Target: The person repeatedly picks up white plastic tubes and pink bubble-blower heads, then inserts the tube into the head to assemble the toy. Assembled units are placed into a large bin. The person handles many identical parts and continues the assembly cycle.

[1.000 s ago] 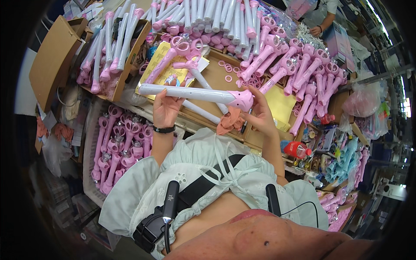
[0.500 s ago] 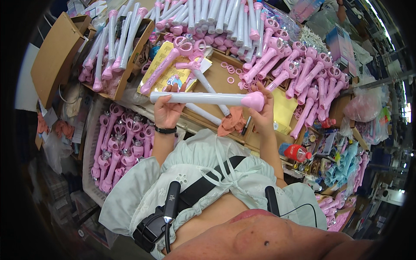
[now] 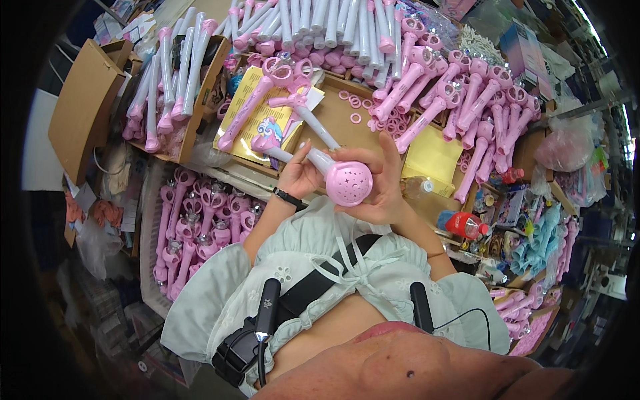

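Note:
In front of my chest I hold a toy wand with a white tube and a round pink end cap (image 3: 349, 183) pierced with small star and moon holes. The cap faces me and the tube slants away. My right hand (image 3: 383, 193) curls round the cap from the right. At the left, my left hand (image 3: 301, 175) closes on the tube's side. Beyond my hands, a pink wand handle (image 3: 248, 110) rests on a yellow printed card (image 3: 235, 137). Next to it lie white tubes with pink fittings (image 3: 319, 127), partly hidden behind my hands.
White tubes with pink ends (image 3: 327, 23) are heaped at the back, with finished-looking pink wands (image 3: 433, 117) to the right. Loose pink rings (image 3: 355, 118) lie on the tray beside a yellow sheet (image 3: 427, 163). A red-labelled bottle (image 3: 463, 225) stands right; a bin (image 3: 148, 250) of pink wands sits left.
The wand has turned from lying crosswise to pointing its pink cap at me. My right hand has moved left and nearer with the cap, and my left hand has shifted right and slightly down.

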Tool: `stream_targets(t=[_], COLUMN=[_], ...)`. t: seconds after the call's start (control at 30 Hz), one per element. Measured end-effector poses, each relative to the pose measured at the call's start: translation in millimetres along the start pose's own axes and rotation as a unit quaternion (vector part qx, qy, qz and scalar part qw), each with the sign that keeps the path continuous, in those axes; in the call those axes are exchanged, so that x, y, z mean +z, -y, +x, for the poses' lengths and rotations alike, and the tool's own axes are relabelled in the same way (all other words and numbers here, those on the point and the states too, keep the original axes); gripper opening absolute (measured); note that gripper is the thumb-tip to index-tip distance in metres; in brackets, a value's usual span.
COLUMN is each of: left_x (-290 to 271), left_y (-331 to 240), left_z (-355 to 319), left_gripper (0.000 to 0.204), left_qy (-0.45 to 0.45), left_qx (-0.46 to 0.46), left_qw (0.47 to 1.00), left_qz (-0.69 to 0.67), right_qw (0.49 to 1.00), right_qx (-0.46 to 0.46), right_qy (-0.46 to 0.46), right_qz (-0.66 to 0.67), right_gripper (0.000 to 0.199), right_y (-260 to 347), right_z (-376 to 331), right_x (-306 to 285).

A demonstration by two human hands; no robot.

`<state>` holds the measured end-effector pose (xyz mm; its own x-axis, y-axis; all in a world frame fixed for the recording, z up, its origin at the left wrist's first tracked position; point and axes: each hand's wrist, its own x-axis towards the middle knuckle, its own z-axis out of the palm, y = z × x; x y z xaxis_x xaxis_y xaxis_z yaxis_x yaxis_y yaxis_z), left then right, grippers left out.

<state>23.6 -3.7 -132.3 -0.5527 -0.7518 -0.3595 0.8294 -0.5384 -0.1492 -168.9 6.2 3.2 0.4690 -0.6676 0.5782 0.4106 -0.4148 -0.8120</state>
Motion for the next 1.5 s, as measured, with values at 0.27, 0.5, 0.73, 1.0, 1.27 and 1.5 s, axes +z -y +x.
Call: stream_targets(t=[0.27,0.5,0.73,1.0,1.27,1.5], left_x=[3,33,64,70,31,13], left_y=[-19,-28,-14,-39,-26,-17], left_z=[-9,-30,-30,-7,15,5], left_gripper=[0.024,0.027,0.027,0.049,0.033,0.031], left_qy=[0.063,0.124,0.179,0.151,-0.047,-0.025], left_qx=[0.153,0.321,0.316,0.241,0.2,0.157], left_qw=[0.986,0.933,0.888,0.924,0.523,0.408], left_qz=[0.021,0.109,0.281,0.257,0.827,0.899], right_qw=[0.995,0.977,0.802,0.772,0.802,0.697], right_qx=[0.03,0.093,0.365,0.425,0.312,0.389], right_qy=[-0.043,-0.177,-0.419,0.061,-0.282,-0.216], right_qz=[-0.083,-0.079,0.219,0.468,-0.424,-0.562], right_gripper=[0.089,0.039,0.04,0.063,0.046,0.062], right_y=[-9,-44,-79,-79,-161,-231], right_z=[-17,-36,-50,-57,108,208], right_x=[-13,-32,-52,-81,-201,-273])
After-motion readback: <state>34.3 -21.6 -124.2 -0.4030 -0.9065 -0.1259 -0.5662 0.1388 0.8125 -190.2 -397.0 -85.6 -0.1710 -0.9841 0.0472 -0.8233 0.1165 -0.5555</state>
